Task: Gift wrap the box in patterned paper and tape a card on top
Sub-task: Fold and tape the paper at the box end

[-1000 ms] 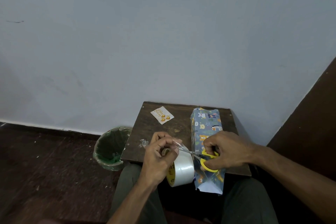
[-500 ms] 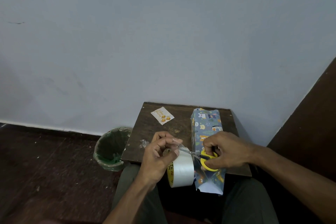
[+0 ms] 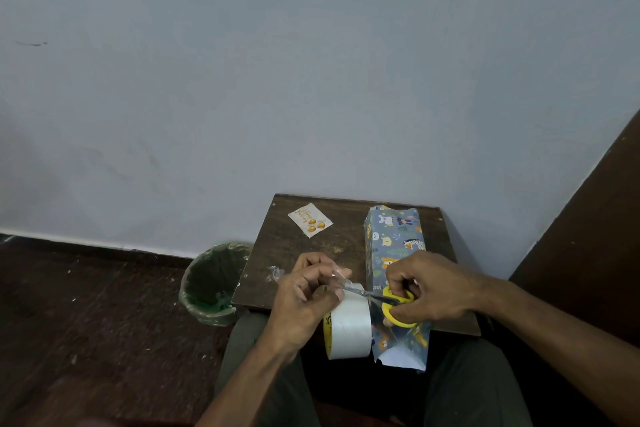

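Observation:
A long box wrapped in blue animal-patterned paper (image 3: 393,239) lies on the small dark wooden table (image 3: 298,253), its near end open and hanging over the front edge. My left hand (image 3: 304,298) holds the roll of clear tape (image 3: 348,326) and pinches a pulled-out strip. My right hand (image 3: 429,288) grips yellow-handled scissors (image 3: 398,305), whose blades point left onto that strip. A small white card with gold print (image 3: 310,224) lies at the table's back left.
A green-lined waste bin (image 3: 213,282) stands on the dark floor left of the table. A crumpled bit of clear tape (image 3: 276,272) lies near the table's left edge. The pale wall rises behind; a dark panel stands at right.
Both hands stay nearly in place; the scissors' blades have shifted slightly along the tape strip held over the roll.

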